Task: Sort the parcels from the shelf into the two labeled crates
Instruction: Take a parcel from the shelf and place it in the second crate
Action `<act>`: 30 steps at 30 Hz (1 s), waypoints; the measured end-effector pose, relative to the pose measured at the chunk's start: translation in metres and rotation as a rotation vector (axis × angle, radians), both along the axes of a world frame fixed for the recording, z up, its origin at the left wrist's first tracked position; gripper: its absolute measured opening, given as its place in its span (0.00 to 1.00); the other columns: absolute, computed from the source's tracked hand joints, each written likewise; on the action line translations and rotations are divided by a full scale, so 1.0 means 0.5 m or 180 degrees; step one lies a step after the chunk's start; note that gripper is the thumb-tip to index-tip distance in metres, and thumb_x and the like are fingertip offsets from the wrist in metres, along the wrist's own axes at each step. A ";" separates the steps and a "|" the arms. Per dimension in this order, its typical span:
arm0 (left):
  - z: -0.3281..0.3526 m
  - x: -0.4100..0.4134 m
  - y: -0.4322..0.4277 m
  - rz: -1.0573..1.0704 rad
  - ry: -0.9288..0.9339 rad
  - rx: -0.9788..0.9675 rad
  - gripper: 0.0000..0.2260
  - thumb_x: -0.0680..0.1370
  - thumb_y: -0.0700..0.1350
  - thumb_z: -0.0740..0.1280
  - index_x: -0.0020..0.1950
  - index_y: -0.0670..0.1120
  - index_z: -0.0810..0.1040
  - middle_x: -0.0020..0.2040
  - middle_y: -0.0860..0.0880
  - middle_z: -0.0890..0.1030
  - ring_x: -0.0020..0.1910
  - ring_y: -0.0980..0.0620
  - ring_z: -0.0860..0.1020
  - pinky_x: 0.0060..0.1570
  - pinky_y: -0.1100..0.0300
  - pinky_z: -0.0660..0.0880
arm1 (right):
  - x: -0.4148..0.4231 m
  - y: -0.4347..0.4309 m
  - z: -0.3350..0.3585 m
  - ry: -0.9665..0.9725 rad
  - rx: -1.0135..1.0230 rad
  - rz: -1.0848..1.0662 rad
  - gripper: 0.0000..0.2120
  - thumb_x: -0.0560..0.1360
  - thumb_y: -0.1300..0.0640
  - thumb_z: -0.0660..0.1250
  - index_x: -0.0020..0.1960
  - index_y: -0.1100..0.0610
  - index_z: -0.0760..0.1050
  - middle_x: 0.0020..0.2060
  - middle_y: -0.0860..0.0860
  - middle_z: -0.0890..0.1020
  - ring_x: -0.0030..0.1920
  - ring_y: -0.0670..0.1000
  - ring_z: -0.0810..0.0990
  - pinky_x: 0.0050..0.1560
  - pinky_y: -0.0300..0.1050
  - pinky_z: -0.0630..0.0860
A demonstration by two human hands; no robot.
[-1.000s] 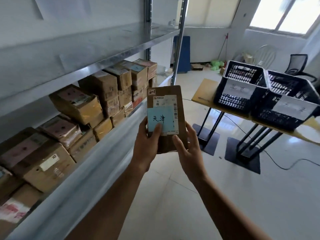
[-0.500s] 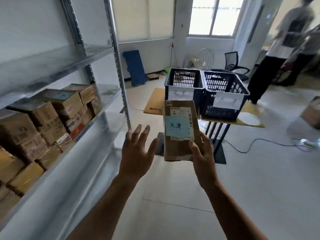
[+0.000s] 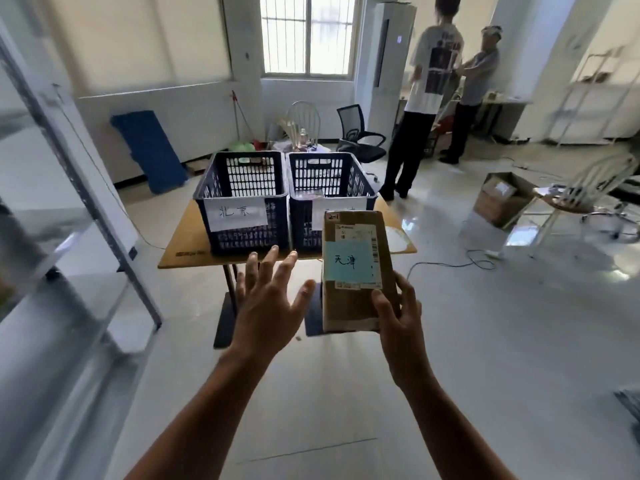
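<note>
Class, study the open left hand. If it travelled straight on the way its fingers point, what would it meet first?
The left hand would most likely meet the front edge of the table first, then the left crate standing on it; depth is unclear.

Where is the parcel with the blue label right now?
Head view, right of centre: the right hand holds the parcel upright in front of the right-hand crate.

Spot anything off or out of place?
Nothing damaged or spilled. The parcel is upright in the right hand; the left hand is open beside it. The left crate and right crate sit square on the table. One oddity: a loose cable trails across the floor right of the table, a possible trip risk.
</note>
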State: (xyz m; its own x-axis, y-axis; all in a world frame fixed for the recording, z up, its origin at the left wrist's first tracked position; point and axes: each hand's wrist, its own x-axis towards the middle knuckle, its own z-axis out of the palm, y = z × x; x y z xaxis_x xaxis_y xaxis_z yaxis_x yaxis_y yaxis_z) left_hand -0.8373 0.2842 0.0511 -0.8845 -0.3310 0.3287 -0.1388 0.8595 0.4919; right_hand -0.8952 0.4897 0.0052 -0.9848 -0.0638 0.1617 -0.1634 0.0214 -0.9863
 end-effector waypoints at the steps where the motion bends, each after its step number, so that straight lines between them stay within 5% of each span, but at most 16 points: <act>1: -0.002 -0.028 -0.001 -0.0030 0.0015 0.0007 0.30 0.80 0.66 0.57 0.80 0.55 0.63 0.83 0.50 0.56 0.82 0.43 0.47 0.78 0.41 0.48 | -0.019 0.001 0.001 0.0003 0.0044 -0.0031 0.28 0.73 0.31 0.66 0.71 0.33 0.68 0.66 0.53 0.71 0.68 0.58 0.76 0.54 0.61 0.85; 15: -0.044 -0.462 -0.168 -0.0351 -0.0097 0.0333 0.30 0.82 0.64 0.58 0.81 0.56 0.60 0.83 0.52 0.53 0.82 0.46 0.44 0.79 0.45 0.42 | -0.401 -0.150 0.016 -0.0057 0.0510 -0.0319 0.23 0.76 0.37 0.64 0.70 0.32 0.68 0.65 0.50 0.70 0.66 0.53 0.76 0.52 0.54 0.86; 19: -0.049 -0.590 -0.229 -0.0383 -0.0119 0.0321 0.34 0.77 0.69 0.50 0.81 0.57 0.59 0.83 0.52 0.53 0.83 0.46 0.44 0.80 0.44 0.43 | -0.525 -0.192 0.027 0.0009 0.0643 -0.0419 0.20 0.84 0.47 0.64 0.75 0.39 0.67 0.66 0.52 0.69 0.64 0.50 0.75 0.41 0.37 0.84; 22: -0.049 -0.669 -0.259 -0.0405 -0.0215 0.0362 0.32 0.79 0.69 0.53 0.81 0.58 0.58 0.83 0.53 0.52 0.82 0.47 0.43 0.80 0.44 0.43 | -0.603 -0.221 0.029 -0.0020 0.0771 -0.0503 0.24 0.81 0.43 0.64 0.76 0.40 0.66 0.68 0.52 0.68 0.68 0.54 0.74 0.40 0.31 0.81; 30: -0.081 -0.906 -0.319 -0.0446 -0.0354 0.0249 0.31 0.80 0.68 0.55 0.82 0.58 0.58 0.83 0.55 0.51 0.82 0.48 0.42 0.80 0.45 0.41 | -0.859 -0.273 0.003 0.0067 0.0923 -0.0448 0.20 0.85 0.52 0.63 0.75 0.40 0.67 0.68 0.52 0.69 0.63 0.43 0.73 0.40 0.32 0.80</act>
State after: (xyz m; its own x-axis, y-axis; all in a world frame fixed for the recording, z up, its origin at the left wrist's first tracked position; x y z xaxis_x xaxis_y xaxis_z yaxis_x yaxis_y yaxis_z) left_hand -1.2904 0.1248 0.0106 -0.9532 -0.2227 0.2046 -0.0777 0.8340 0.5462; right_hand -1.3245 0.3531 0.0069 -0.9838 0.0263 0.1770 -0.1591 0.3248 -0.9323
